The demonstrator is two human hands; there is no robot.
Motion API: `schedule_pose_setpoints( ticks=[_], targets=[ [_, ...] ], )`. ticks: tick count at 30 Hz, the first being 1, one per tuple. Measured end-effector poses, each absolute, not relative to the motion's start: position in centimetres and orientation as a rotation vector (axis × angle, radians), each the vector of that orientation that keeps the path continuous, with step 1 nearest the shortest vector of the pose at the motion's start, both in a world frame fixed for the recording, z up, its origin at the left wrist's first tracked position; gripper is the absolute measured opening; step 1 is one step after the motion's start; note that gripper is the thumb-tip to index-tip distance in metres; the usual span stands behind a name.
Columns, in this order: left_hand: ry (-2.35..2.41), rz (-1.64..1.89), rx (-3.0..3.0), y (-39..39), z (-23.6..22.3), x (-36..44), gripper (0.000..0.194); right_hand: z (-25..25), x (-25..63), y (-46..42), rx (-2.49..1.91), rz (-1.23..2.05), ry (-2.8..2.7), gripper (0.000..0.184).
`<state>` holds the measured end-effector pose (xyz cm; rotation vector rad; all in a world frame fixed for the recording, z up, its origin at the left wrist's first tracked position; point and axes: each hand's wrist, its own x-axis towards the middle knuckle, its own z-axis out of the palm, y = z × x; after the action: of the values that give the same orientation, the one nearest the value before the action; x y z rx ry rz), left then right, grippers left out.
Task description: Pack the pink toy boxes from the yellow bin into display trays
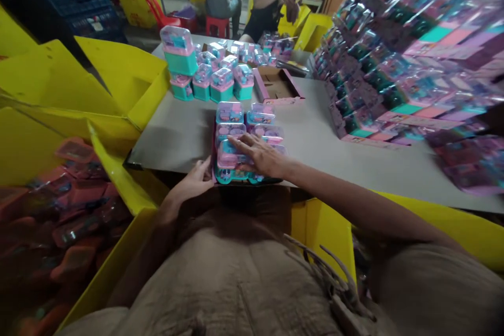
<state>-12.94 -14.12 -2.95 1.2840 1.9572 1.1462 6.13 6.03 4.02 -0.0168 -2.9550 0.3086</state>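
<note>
At the table's front edge, a pink cardboard display tray holds several small clear-lidded plastic cases in two columns, with pink and teal parts inside. My left hand grips the tray's left side, its fingertips partly hidden by the tray wall. Across the top of the nearest cases lies my right hand, palm down and fingers spread. It covers part of the front right case. Farther back, an open cardboard tray rests beside a cluster of teal-bottomed cases, one of them stacked on another.
Tall stacks of filled trays stand on the table's right side. A yellow carton at left holds many orange cases. Another yellow box is below the table edge. Beyond the table sit two people, near a red chair.
</note>
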Motion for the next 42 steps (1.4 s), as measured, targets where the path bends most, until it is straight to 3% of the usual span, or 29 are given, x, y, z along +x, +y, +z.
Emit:
schedule_pose_setpoints(
  ticks=[2, 4, 9, 19, 26, 42],
  targets=[
    [2.049, 1.151, 1.452, -14.0, -1.0, -13.1, 0.084, 4.3, 6.1, 5.7, -0.019, 0.248, -2.967, 0.083],
    [2.093, 1.145, 1.693, -13.4, 0.8, -12.7, 0.091, 4.9, 6.5, 5.7, -0.036, 0.18, -2.952, 0.085],
    [2.097, 0.922, 2.025, -11.1, 1.8, -11.4, 0.088, 5.7, 10.5, 6.9, -0.161, 0.072, -2.847, 0.092],
    [2.162, 0.809, 2.079, -11.5, 1.6, -11.9, 0.095, 0.8, 14.4, 10.0, -0.162, 0.047, -2.758, 0.079],
    [2.156, 0.651, 2.323, -9.5, 2.0, -12.2, 0.085, 0.6, 14.2, 10.0, -0.141, -0.064, -2.722, 0.079],
    [1.998, 0.486, 2.552, -8.7, 3.7, -12.6, 0.073, 0.8, 16.4, 10.4, -0.215, 0.133, -2.7, 0.079]
  ],
)
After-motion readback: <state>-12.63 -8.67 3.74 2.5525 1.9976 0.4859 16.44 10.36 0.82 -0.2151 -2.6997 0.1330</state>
